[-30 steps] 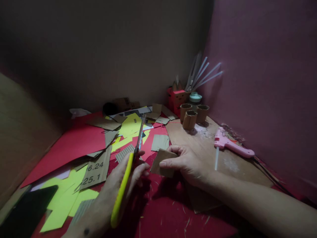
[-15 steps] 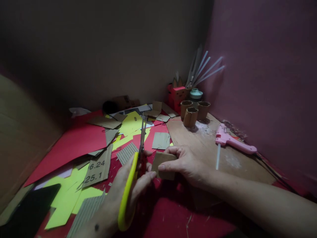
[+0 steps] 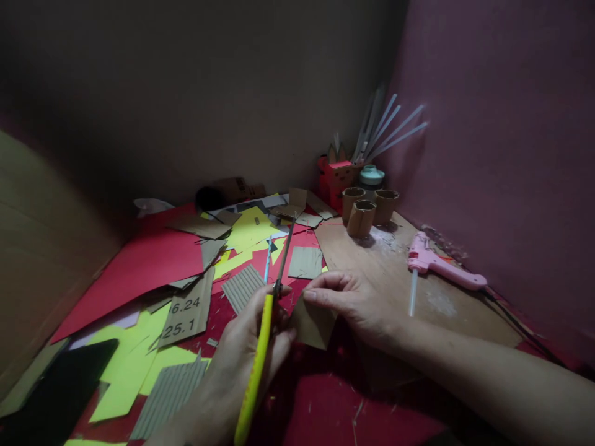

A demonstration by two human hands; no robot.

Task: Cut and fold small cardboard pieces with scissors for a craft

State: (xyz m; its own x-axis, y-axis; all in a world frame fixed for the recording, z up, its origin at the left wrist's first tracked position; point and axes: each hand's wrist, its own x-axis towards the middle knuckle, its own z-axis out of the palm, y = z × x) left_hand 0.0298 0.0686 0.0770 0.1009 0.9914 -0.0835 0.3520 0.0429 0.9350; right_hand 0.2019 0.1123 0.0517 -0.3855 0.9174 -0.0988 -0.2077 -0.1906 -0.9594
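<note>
My left hand (image 3: pixel 239 353) is wrapped round a pair of scissors (image 3: pixel 263 347) with a yellow handle, their blades pointing away from me. A thin light-blue striped stick (image 3: pixel 268 260) shows just left of the blades; whether it lies on the table or sits in my hand I cannot tell. Between the thumb and fingers of my right hand (image 3: pixel 346 303), a small square of brown cardboard (image 3: pixel 313 328) is pinched by its top edge and hangs tilted. My left fingertips are at the square's left edge; contact there is unclear.
A pink glue gun (image 3: pixel 434 266) with its cord lies on a wooden board (image 3: pixel 353 260). Cardboard cups (image 3: pixel 361 220), a lidded jar (image 3: pixel 372 176) and a red box (image 3: pixel 335 179) stand at the back. Yellow paper (image 3: pixel 125 365), red sheet (image 3: pixel 134 266) and cardboard scraps (image 3: pixel 188 310) cover the left.
The cardboard square has tilted, and my right hand now pinches it at its top edge. The scissors have turned, their blades leaning further right, and the light-blue stick has come into sight.
</note>
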